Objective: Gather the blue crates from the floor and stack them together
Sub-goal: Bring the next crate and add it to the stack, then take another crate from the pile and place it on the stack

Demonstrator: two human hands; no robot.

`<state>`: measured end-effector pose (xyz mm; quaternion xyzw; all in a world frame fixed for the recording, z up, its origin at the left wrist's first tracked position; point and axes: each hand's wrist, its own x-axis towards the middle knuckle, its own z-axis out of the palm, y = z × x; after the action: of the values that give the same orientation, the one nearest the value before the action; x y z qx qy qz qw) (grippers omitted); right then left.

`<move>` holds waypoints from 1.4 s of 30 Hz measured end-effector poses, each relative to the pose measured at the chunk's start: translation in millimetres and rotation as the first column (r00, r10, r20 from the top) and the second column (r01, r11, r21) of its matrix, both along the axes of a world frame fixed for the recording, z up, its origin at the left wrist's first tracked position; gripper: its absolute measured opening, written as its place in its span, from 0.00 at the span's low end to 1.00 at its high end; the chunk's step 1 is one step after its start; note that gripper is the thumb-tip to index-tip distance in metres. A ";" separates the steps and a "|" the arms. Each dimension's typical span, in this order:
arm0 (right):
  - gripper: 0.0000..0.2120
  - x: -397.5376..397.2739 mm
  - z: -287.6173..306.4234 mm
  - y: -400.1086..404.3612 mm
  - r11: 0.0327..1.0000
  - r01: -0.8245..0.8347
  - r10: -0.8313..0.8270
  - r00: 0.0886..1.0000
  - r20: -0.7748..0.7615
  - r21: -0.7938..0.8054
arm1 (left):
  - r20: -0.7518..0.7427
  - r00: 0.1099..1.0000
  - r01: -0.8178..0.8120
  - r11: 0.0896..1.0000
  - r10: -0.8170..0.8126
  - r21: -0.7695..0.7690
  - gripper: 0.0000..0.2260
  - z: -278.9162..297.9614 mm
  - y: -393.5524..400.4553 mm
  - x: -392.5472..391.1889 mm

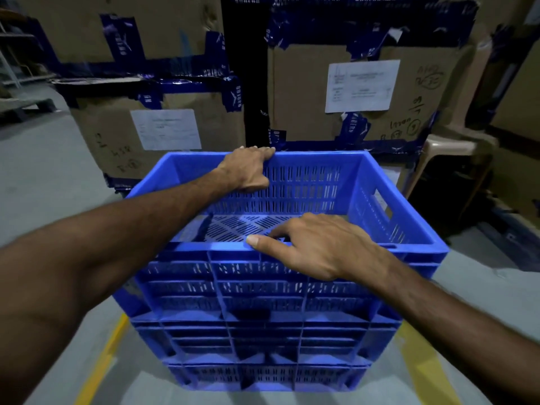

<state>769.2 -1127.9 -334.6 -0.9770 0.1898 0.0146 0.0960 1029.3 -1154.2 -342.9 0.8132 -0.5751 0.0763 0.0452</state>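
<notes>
So on the left, grey floor point(38, 176) and a yellow line point(99, 366) are seen, with taped cardboard boxes point(163, 124) stacked behind. The left hand point(248, 168) is reached across to the far rim of the top crate point(292, 247), fingers curled over that edge and gripping it. The top crate is seated on a stack point(263, 340) of at least two more blue ones, standing on the floor right in front of the person, so the stacking step looks to be underway, probably the final settling of this one. Further right, the right hand point(315, 247) is laid on the near rim, fingers loosely spread and not clearly wrapped round anything. Next, a check that the crate is nested square is probably needed, then both hands freed for another crate; none is seen loose on the floor here. A beige stool point(447, 147) is tucked beside the boxes at right.
</notes>
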 end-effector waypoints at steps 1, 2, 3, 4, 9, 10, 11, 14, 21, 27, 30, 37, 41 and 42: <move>0.44 -0.3 -0.6 -0.2 1.000 0.009 -0.009 1.000 0.002 -0.002 | -0.002 1.000 -0.001 1.000 0.001 0.005 0.39 0.4 0.6 -1.7; 0.45 -0.5 -0.9 -0.2 1.000 0.016 -0.016 1.000 0.002 -0.004 | -0.002 1.000 0.001 1.000 0.000 0.009 0.39 0.8 1.1 -3.5; 0.45 0.0 -1.6 -0.4 1.000 0.020 -0.020 1.000 0.003 -0.004 | -0.006 1.000 0.002 1.000 -0.002 0.010 0.39 0.6 1.3 -4.2; 0.45 0.4 -2.2 -0.6 1.000 0.021 -0.021 1.000 0.006 -0.005 | -0.006 1.000 0.000 1.000 0.000 0.007 0.39 0.3 1.9 -5.3; 0.45 2.9 -7.0 -5.8 1.000 0.005 -0.005 1.000 0.029 0.003 | 0.026 0.999 0.036 0.999 -0.036 -0.005 0.42 -9.4 0.0 1.0; 0.44 2.8 -7.3 -7.0 1.000 -0.004 0.004 0.999 0.036 -0.002 | 0.023 0.999 0.044 0.999 -0.045 0.021 0.43 -10.2 0.0 2.6; 0.44 3.0 -7.3 -7.8 1.000 -0.017 0.017 0.999 0.041 -0.003 | 0.014 0.999 0.047 0.997 -0.048 0.062 0.44 -8.2 0.0 4.6; 0.44 1.4 -2.4 -8.1 0.999 -0.023 0.023 1.000 0.006 0.040 | -0.079 0.997 0.032 0.978 -0.016 0.204 0.46 14.0 6.9 3.8; 0.40 -30.3 40.6 6.1 1.000 0.029 -0.029 0.995 -0.092 -0.002 | -0.276 0.961 0.090 0.955 -0.009 0.282 0.42 70.5 116.4 -64.2; 0.38 -126.6 160.6 58.4 0.955 0.248 -0.218 0.959 -0.184 0.162 | -0.325 0.943 0.032 0.947 0.078 0.319 0.44 178.7 274.7 -139.9; 0.38 -181.2 233.2 101.7 0.916 0.329 -0.304 0.943 -0.137 0.228 | -0.326 0.937 -0.028 0.956 0.127 0.293 0.43 246.3 347.7 -185.2; 0.40 -275.4 360.2 199.0 0.867 0.393 -0.424 0.905 0.037 0.306 | -0.310 0.937 -0.125 0.982 0.163 0.141 0.40 359.6 450.8 -259.0; 0.38 -309.4 395.8 257.0 0.804 0.461 -0.538 0.832 0.131 0.376 | -0.440 0.881 -0.198 0.980 0.172 -0.014 0.36 378.5 502.5 -309.1; 0.38 -316.5 398.9 272.2 0.791 0.475 -0.559 0.817 0.141 0.385 | -0.490 0.853 -0.217 0.976 0.181 -0.017 0.37 373.5 516.7 -319.7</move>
<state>452.7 -855.7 64.3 -0.8499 0.4329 -0.1027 0.2823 709.6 -637.5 30.6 0.8592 -0.4549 -0.1055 0.2089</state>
